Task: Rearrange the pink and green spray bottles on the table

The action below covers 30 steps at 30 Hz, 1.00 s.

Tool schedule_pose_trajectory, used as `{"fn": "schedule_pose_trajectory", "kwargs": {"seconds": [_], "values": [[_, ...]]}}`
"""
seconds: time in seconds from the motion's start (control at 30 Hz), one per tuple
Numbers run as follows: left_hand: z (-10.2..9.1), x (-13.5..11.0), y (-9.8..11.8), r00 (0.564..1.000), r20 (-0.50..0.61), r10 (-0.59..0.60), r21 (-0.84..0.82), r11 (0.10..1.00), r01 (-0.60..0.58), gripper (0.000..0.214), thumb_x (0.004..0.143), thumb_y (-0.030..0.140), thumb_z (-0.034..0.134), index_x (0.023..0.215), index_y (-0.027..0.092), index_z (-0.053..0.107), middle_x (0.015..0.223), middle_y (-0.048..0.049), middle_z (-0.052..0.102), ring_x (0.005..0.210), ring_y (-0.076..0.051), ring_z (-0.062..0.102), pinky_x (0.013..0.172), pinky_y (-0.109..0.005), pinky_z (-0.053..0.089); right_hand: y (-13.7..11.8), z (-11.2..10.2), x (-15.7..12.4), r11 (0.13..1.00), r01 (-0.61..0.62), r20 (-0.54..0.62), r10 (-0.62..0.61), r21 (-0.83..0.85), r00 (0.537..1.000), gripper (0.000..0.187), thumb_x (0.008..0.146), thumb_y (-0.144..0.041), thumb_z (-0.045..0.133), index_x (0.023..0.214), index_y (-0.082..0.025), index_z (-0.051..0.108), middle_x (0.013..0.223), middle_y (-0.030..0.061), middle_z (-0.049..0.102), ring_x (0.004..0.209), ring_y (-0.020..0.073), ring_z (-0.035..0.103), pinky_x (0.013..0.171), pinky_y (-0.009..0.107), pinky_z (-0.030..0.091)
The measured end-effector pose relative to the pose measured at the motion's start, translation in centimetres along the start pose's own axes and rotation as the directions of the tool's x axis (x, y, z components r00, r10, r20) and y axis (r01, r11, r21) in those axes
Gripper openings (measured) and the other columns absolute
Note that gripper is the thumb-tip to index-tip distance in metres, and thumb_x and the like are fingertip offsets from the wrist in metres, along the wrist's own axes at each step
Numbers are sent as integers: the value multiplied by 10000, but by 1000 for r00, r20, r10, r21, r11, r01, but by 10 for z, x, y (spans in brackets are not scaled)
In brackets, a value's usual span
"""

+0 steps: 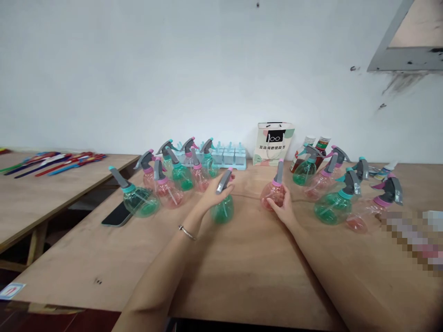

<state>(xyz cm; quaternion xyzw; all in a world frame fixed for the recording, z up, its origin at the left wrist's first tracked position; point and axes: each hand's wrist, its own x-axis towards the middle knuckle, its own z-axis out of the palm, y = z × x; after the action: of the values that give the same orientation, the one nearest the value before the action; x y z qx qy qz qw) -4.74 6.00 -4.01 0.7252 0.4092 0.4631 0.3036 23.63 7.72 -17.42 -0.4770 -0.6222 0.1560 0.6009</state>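
Pale scuffed wall; wooden table; dark-red floor.

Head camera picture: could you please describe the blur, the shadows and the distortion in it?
Head view: the green bottle in the left hand looks soft; shadow falls on the table beside both forearms; head view: outermost bottles lean outward, probably wide-angle stretch; head view: a pixelated patch hides detail at lower right.
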Motion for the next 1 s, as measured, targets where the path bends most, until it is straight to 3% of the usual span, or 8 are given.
{"fn": "schedule_pose_trajectory", "kwargs": {"seconds": [0.1, 0.27, 0.4, 0.53, 0.7, 0.8, 0.93, 1.0], "values": [[-24, -10, -12, 998, -66, -13, 92, 996, 19, 334, 774, 374, 625, 1028, 158, 625, 766, 11, 591, 649, -115, 501, 642, -239, 406, 0, 1, 0, 1000, -1, 2, 1, 12, 1000, 820, 754, -565, 739, 1412, -219, 392, 1402, 165, 508, 1332, 330, 515, 1161, 556, 388], [-56, -25, -32, 938, -344, -49, 321, 932, 167, 303, 768, 438, 655, 934, 188, 612, 736, 14, 600, 653, -143, 537, 633, -261, 430, 1, 2, 1, 1000, -6, 13, 6, 23, 1000, 828, 752, -563, 738, 1421, -229, 382, 1422, 164, 495, 1342, 333, 510, 1158, 563, 389], [-57, -32, -53, 842, -537, -50, 368, 884, 287, 476, 725, 474, 732, 1087, 197, 595, 878, -41, 677, 796, -229, 641, 727, -338, 502, 1, 2, 2, 1000, 14, -6, -14, 0, 1000, 819, 748, -573, 737, 1409, -228, 399, 1393, 159, 520, 1333, 332, 515, 1163, 566, 379], [-46, -38, -73, 745, -664, 71, 438, 844, 310, 737, 737, 501, 741, 1322, 142, 472, 1204, -170, 638, 1123, -324, 625, 968, -453, 483, 1, 2, 2, 1000, 11, -5, -11, 2, 1000, 826, 744, -586, 738, 1411, -234, 402, 1398, 154, 525, 1322, 330, 529, 1152, 563, 397], [-32, -37, -86, 718, -692, 70, 533, 720, 444, 930, 795, 632, 642, 1424, 16, 339, 1387, -315, 493, 1321, -448, 462, 1060, -582, 374, 1, 2, 1, 999, -5, 19, 4, 36, 1000, 842, 749, -576, 736, 1426, -223, 381, 1442, 169, 497, 1359, 332, 506, 1174, 559, 374], [-28, -38, -88, 710, -701, 71, 544, 697, 467, 942, 820, 705, 556, 1412, 6, 335, 1439, -339, 425, 1359, -480, 402, 1067, -620, 336, 1, 3, 1, 998, -21, 30, 20, 59, 999, 854, 747, -592, 732, 1430, -233, 368, 1456, 169, 493, 1373, 331, 500, 1183, 566, 360], [-28, -54, -89, 691, -702, 173, 518, 790, 329, 860, 817, 690, 596, 1372, 77, 358, 1472, -293, 371, 1419, -474, 322, 1097, -614, 316, 0, 4, 1, 993, -37, 79, 29, 113, 996, 869, 735, -610, 737, 1427, -251, 352, 1462, 163, 504, 1386, 321, 500, 1193, 560, 355], [-25, -63, -84, 731, -650, 207, 516, 826, 226, 802, 807, 639, 649, 1353, 122, 369, 1446, -263, 395, 1411, -444, 352, 1100, -590, 345, -1, 4, 0, 987, -59, 119, 41, 151, 992, 881, 723, -604, 752, 1423, -254, 347, 1465, 166, 510, 1380, 318, 511, 1185, 548, 374]]}}
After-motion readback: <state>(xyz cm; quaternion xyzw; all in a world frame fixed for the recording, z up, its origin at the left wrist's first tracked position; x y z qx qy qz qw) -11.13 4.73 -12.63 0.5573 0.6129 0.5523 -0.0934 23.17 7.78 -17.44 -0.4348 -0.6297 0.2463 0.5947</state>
